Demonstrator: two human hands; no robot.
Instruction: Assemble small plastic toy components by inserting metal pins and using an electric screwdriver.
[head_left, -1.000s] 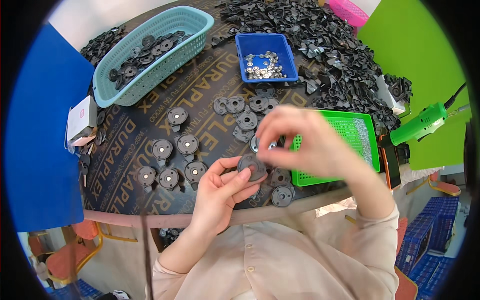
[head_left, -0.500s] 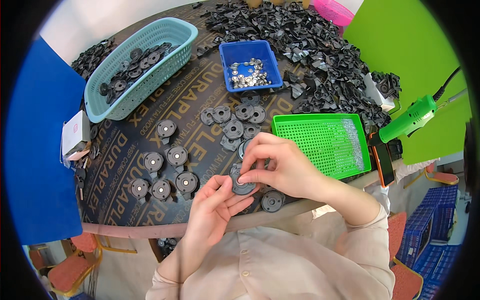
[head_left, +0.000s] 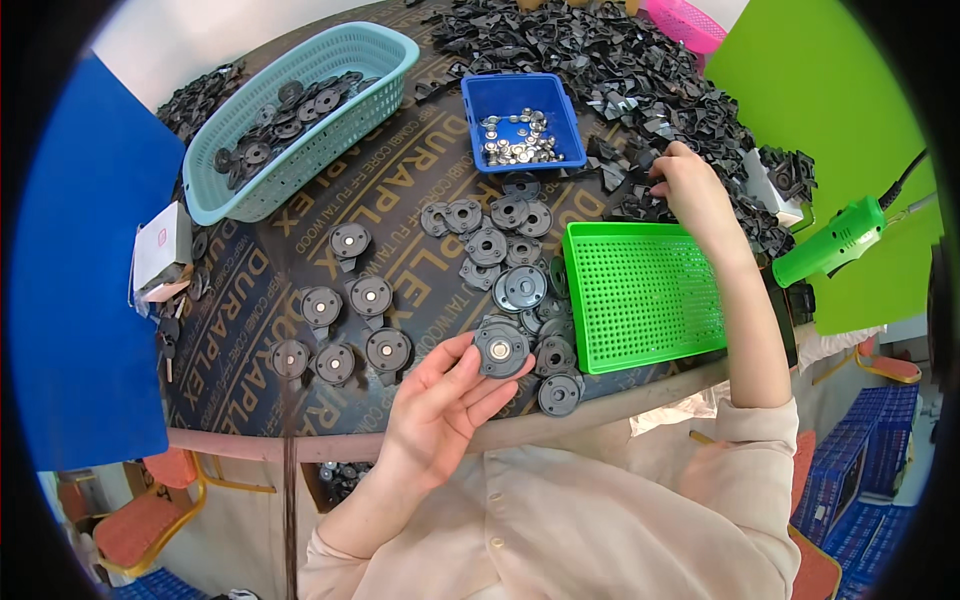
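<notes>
My left hand [head_left: 440, 405] grips a round dark-grey plastic disc part [head_left: 503, 348], its thumb and fingers along the edge. A shiny metal insert sits in the middle of this part, facing up. My right hand [head_left: 695, 190] reaches over the heap of black plastic pieces [head_left: 600, 90], its fingers bent and apart; whether they touch a piece is unclear. Several similar discs with metal centres [head_left: 371, 295] lie spread to the left of my left hand. Discs with dark or hollow centres [head_left: 487, 246] are clustered just beyond it.
A blue bin [head_left: 522, 82] of small metal inserts stands at the back. Left of it is a light-blue basket [head_left: 300, 155] of discs. A green perforated tray [head_left: 640, 300] lies under my right forearm. A green electric screwdriver [head_left: 830, 243] hangs at the right, beside a green panel.
My right hand has left the disc part and moved away to the right, over the black heap. The left hand still holds the disc, its metal centre now uncovered. The view has shifted slightly.
</notes>
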